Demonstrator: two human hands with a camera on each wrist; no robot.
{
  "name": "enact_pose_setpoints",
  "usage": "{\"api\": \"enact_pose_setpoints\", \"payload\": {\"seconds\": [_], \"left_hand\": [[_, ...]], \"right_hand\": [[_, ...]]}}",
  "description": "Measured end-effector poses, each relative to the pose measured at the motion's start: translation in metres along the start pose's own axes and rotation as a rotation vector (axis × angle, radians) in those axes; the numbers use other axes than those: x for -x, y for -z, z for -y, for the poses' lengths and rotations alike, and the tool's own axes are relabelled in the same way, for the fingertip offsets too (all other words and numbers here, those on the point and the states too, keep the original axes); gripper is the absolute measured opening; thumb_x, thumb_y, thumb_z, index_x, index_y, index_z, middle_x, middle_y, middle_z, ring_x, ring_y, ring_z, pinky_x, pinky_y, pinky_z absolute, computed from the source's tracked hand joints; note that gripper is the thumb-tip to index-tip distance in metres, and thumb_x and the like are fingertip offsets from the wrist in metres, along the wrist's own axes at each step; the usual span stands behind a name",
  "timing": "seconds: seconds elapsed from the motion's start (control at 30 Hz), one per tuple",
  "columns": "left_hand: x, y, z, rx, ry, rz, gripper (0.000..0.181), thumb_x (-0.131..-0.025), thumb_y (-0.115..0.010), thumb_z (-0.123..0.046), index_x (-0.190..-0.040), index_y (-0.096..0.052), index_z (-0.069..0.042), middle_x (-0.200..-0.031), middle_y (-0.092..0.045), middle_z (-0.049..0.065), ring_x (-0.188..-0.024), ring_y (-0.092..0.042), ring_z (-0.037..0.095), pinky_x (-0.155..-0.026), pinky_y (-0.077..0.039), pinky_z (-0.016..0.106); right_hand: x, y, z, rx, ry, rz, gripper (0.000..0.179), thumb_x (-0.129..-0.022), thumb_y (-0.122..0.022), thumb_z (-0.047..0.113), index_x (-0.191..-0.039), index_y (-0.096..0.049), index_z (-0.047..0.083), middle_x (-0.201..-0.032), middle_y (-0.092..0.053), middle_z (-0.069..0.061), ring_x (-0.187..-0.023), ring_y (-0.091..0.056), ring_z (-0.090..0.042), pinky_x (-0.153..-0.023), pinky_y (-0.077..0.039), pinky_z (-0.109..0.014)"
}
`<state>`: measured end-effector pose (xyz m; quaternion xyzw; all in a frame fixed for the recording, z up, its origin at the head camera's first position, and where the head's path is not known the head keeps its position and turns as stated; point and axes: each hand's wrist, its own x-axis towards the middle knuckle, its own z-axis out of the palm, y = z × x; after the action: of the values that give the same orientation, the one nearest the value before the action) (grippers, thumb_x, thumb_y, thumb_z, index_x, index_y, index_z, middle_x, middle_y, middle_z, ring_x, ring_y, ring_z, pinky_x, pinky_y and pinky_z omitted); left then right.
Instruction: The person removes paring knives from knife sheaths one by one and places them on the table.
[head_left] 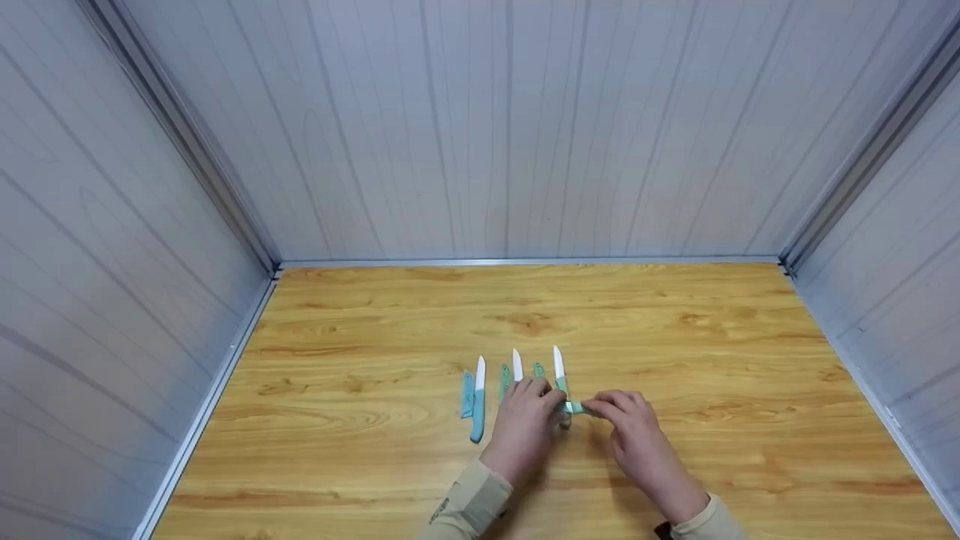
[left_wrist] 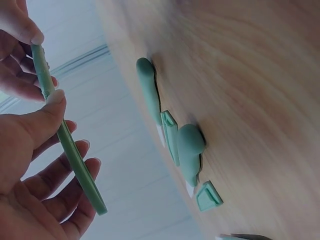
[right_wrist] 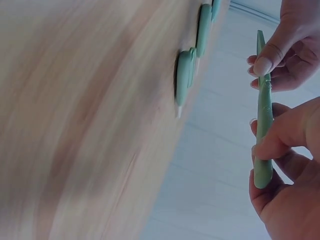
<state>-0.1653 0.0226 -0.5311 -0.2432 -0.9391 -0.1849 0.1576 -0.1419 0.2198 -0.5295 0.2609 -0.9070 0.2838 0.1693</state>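
My left hand (head_left: 523, 424) pinches the thin sheath (left_wrist: 77, 160) of a small green paring knife. My right hand (head_left: 637, 442) grips that knife's thicker handle (right_wrist: 265, 120) between thumb and fingers. Sheath and handle meet end to end between the hands, raised above the table. Below lie three bare knives with white blades: a blue one (head_left: 478, 409) left of my left hand, a middle one (head_left: 517, 363) whose handle that hand hides in the head view, and a green-handled one (head_left: 559, 364), partly covered by the hands.
A blue sheath (head_left: 467, 394) lies beside the blue knife. Two green sheaths (head_left: 505, 373) lie between the other knives, partly hidden by my left hand. Pale panel walls (head_left: 480, 135) enclose the wooden table (head_left: 345, 435) at the back and sides.
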Motion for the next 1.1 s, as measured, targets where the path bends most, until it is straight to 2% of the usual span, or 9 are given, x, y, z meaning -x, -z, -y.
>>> {"api": "enact_pose_setpoints", "payload": {"seconds": [0.33,0.57,0.77,1.1], "left_hand": [[0.011,0.005,-0.001,0.034,0.061,0.024,0.017,-0.085,-0.072,-0.031,-0.1,-0.072,-0.023,-0.092,-0.053,-0.008,-0.085,-0.047,0.013,-0.08,-0.041,0.031],[0.019,0.01,-0.004,0.049,0.041,-0.06,0.02,-0.083,-0.072,-0.033,-0.098,-0.073,-0.02,-0.091,-0.054,-0.007,-0.085,-0.048,0.013,-0.079,-0.041,0.031],[0.03,0.013,-0.008,0.067,0.066,-0.076,0.022,-0.084,-0.071,-0.034,-0.101,-0.073,-0.02,-0.093,-0.055,-0.007,-0.086,-0.048,0.013,-0.078,-0.041,0.032],[0.039,0.016,-0.01,0.085,0.113,-0.134,0.018,-0.082,-0.073,-0.033,-0.095,-0.073,-0.02,-0.093,-0.054,-0.007,-0.089,-0.048,0.013,-0.08,-0.041,0.033]], "right_hand": [[0.004,-0.004,0.01,0.002,-0.028,0.008,0.058,-0.067,-0.06,-0.024,-0.111,-0.07,0.013,-0.109,-0.061,0.0,-0.099,-0.05,-0.021,-0.086,-0.041,-0.043],[0.006,-0.005,0.019,0.035,-0.036,-0.028,0.047,-0.071,-0.068,-0.015,-0.107,-0.069,0.015,-0.107,-0.06,0.001,-0.099,-0.049,-0.021,-0.085,-0.04,-0.043],[0.008,-0.005,0.029,0.026,-0.076,-0.005,0.039,-0.073,-0.076,-0.002,-0.107,-0.069,0.016,-0.108,-0.058,0.002,-0.105,-0.049,-0.02,-0.089,-0.039,-0.044],[0.008,-0.01,0.038,0.101,-0.021,-0.025,0.037,-0.072,-0.074,-0.003,-0.105,-0.069,0.015,-0.107,-0.057,0.002,-0.103,-0.05,-0.019,-0.086,-0.043,-0.041]]}}
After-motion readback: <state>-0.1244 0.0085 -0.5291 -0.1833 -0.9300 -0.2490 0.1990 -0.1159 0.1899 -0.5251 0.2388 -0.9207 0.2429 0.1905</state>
